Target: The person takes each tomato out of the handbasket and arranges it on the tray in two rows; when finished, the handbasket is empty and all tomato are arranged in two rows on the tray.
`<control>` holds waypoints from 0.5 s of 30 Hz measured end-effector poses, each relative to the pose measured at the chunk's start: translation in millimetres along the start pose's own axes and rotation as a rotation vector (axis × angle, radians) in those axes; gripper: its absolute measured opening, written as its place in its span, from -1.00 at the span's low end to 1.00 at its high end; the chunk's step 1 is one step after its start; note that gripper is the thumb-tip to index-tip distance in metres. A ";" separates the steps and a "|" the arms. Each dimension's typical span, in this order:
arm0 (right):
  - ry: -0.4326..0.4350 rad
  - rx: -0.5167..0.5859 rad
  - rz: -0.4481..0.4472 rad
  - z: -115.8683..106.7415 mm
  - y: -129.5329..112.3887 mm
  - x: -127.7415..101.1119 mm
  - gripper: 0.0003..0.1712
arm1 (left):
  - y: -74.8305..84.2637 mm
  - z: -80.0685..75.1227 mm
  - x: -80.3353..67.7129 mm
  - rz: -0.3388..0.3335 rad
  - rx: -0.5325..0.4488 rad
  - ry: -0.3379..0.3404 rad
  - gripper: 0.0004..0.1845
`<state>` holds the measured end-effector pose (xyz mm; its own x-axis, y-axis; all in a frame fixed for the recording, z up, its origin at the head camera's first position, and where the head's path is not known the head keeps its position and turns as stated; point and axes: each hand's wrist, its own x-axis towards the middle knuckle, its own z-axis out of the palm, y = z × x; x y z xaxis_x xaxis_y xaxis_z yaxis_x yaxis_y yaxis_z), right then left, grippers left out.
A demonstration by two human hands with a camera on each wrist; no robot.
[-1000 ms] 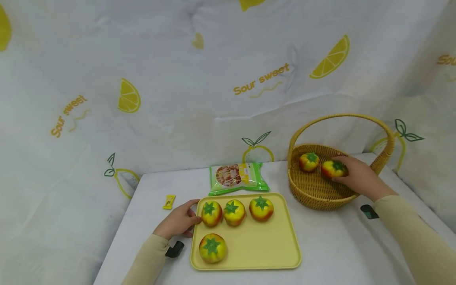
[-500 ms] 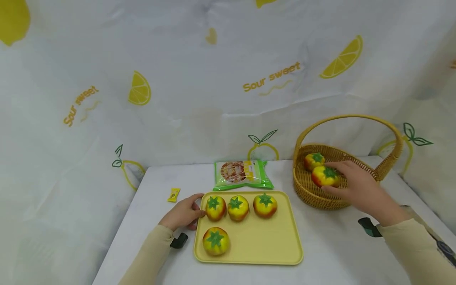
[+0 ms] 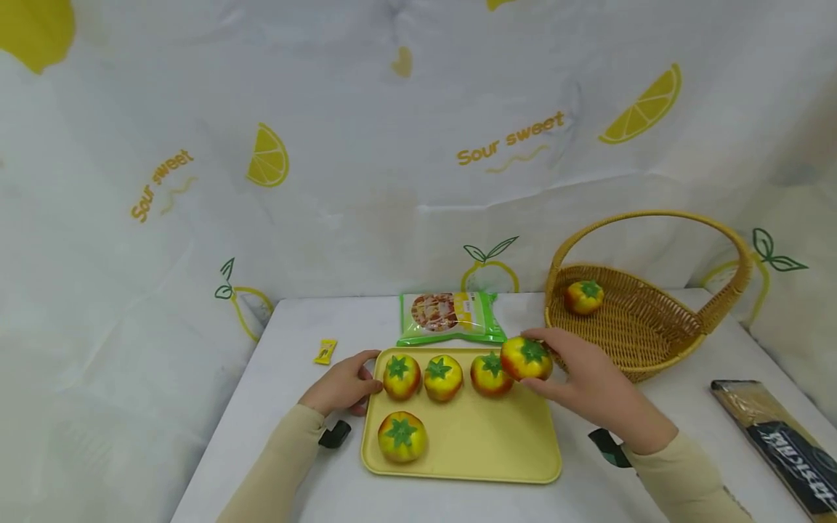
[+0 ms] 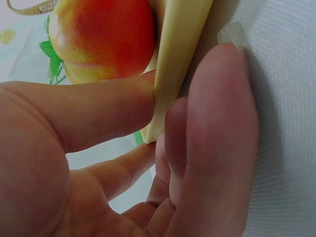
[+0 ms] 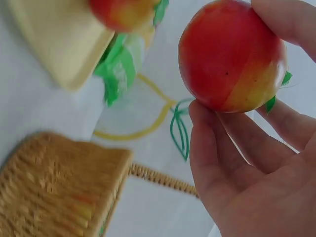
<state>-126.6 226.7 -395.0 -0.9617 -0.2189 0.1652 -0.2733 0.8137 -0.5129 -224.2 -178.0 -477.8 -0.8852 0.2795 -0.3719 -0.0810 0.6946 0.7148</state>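
Observation:
My right hand (image 3: 598, 388) holds a red-and-yellow tomato (image 3: 525, 357) with a green star-shaped top, pinched between thumb and fingers. It hangs over the far right corner of the pale yellow tray (image 3: 484, 443). In the right wrist view the held tomato (image 5: 229, 57) shows its smooth red underside, apart from everything but the hand. On the tray sit several like tomatoes, three along the far side and one at the near left (image 3: 402, 437). My left hand (image 3: 340, 385) grips the tray's left rim; the left wrist view has the thumb (image 4: 113, 111) against that rim, fingers curled outside.
A wicker basket (image 3: 637, 319) with a tall handle stands at back right, one tomato (image 3: 584, 297) inside. Behind the tray lies a green-edged food packet (image 3: 451, 317). A small yellow wrapped sweet (image 3: 325, 351) lies left, a dark-labelled packet (image 3: 778, 443) far right.
My right hand has lifted a tomato out of the basket and carried it left over the tray. The left hand keeps its grip on the tray rim. The head view has shifted slightly right.

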 end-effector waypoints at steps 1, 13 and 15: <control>-0.008 0.005 -0.006 5.3 -3.4 0.8 -0.23 | -0.6 0.1 0.3 -0.002 0.003 -0.002 -0.32; -0.103 0.041 -0.071 49.1 -34.9 2.9 -0.25 | 1.3 -2.1 -1.9 0.008 0.010 -0.001 -0.31; -0.126 0.051 -0.069 54.3 -37.9 2.2 -0.24 | 1.9 -1.0 -1.7 0.013 0.005 -0.004 -0.31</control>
<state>-119.6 166.2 -421.0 -0.9348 -0.3418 0.0963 -0.3366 0.7666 -0.5468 -223.3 -177.9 -475.2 -0.8845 0.2906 -0.3649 -0.0675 0.6942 0.7166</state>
